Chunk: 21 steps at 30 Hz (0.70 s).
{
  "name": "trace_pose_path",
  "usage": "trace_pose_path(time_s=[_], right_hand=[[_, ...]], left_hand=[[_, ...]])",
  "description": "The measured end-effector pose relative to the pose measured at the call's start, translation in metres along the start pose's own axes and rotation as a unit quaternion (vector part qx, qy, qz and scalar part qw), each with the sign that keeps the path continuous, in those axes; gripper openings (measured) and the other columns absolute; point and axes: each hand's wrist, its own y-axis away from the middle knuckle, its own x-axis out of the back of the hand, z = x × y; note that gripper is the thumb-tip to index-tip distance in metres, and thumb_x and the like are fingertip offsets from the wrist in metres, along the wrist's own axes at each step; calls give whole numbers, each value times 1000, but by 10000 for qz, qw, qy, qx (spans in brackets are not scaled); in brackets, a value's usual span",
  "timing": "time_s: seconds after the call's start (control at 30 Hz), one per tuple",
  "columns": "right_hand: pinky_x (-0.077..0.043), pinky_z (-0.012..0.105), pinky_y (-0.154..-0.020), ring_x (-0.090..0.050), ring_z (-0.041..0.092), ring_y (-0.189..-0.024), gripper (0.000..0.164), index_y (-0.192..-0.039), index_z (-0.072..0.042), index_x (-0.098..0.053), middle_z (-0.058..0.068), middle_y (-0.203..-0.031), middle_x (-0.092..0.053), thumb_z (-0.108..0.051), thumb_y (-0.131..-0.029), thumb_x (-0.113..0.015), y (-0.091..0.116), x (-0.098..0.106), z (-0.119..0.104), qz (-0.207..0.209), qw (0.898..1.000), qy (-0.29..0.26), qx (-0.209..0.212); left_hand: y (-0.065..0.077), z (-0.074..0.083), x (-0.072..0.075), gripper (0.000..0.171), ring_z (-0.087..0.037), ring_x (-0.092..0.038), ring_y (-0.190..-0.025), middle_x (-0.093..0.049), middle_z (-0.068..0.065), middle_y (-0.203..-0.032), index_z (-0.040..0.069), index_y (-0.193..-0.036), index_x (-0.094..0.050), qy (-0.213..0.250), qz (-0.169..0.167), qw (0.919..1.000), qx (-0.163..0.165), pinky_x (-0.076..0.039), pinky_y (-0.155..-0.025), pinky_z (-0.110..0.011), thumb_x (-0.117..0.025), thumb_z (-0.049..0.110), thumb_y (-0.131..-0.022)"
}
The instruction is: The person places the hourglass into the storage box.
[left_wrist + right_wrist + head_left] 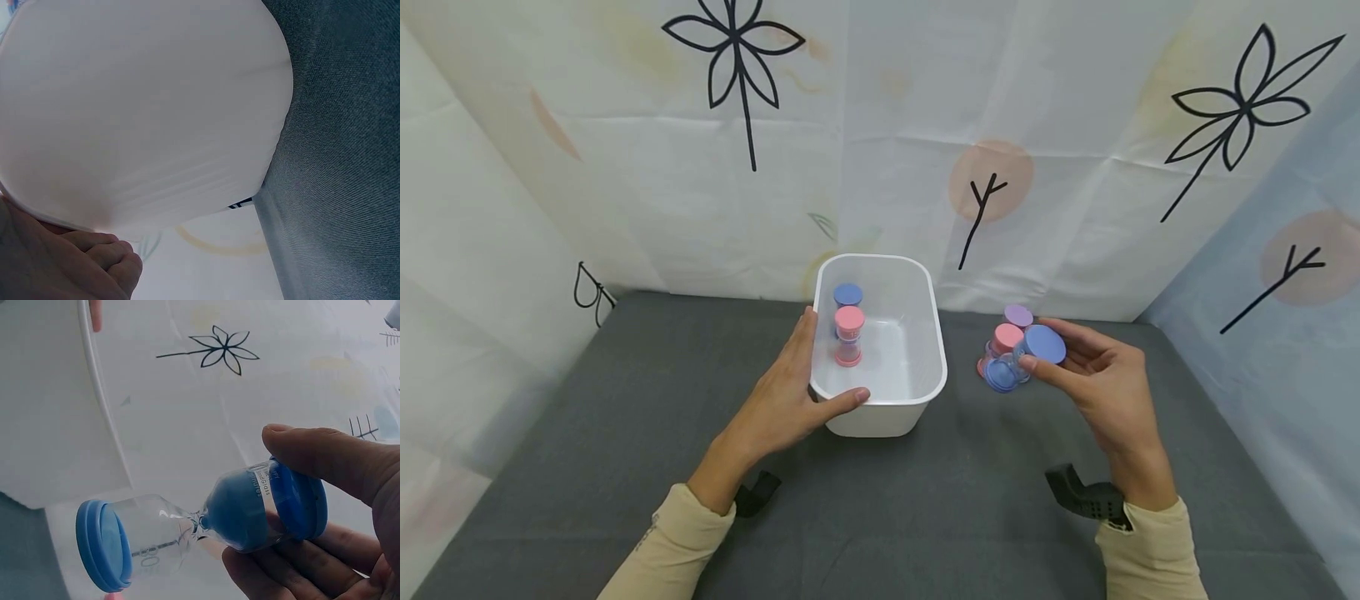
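My right hand (1112, 375) pinches a blue-capped sand timer (1045, 344) by one end cap, thumb on one side and fingers on the other. In the right wrist view the sand timer (240, 509) lies tilted, its blue sand in the bulb nearest the hand. Close beside it are a pink-capped sand timer (1007, 337) and a purple-capped one (1018, 315), both partly hidden. My left hand (782, 400) rests against the left front corner of a white plastic bin (917, 400), fingers extended along the side and thumb over the front rim. Inside stand pink-capped (849, 321) and blue-capped (847, 294) sand timers.
A dark grey cloth (880, 517) covers the table. White printed fabric (895, 183) hangs behind the bin and along both sides. Black straps (1086, 496) are on both wrists.
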Motion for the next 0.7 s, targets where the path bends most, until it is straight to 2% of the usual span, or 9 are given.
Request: trace_pose_path(time_s=[0.27, 0.53, 0.7], right_hand=[[-56, 24, -82, -72, 16, -96, 52, -127, 13, -64, 8, -116, -72, 17, -77, -79, 6, -6, -9, -49, 9994, -314, 134], [-56, 25, -83, -71, 18, -98, 52, -126, 16, -62, 12, -116, -71, 23, -76, -75, 8, -9, -17, -255, 9950, -721, 642], [-56, 28, -85, -72, 23, -100, 52, -126, 16, -62, 18, -117, -71, 24, -76, -75, 4, -17, -28, -387, 9913, -1083, 641]], left_hand=[[0, 0, 0, 122, -19, -6, -155, 4, 3, -169, 16, -164, 5, 6, 11, 10000, -22, -25, -118, -55, -68, 71, -83], [-1, 0, -1, 122, -18, -4, -155, 4, 3, -169, 16, -164, 4, 31, 33, 10000, -56, -24, -118, -55, -68, 71, -83], [0, 0, -1, 122, -19, -5, -155, 4, 3, -169, 15, -164, 4, 52, 29, 10000, -38, -24, -118, -55, -69, 71, -83]])
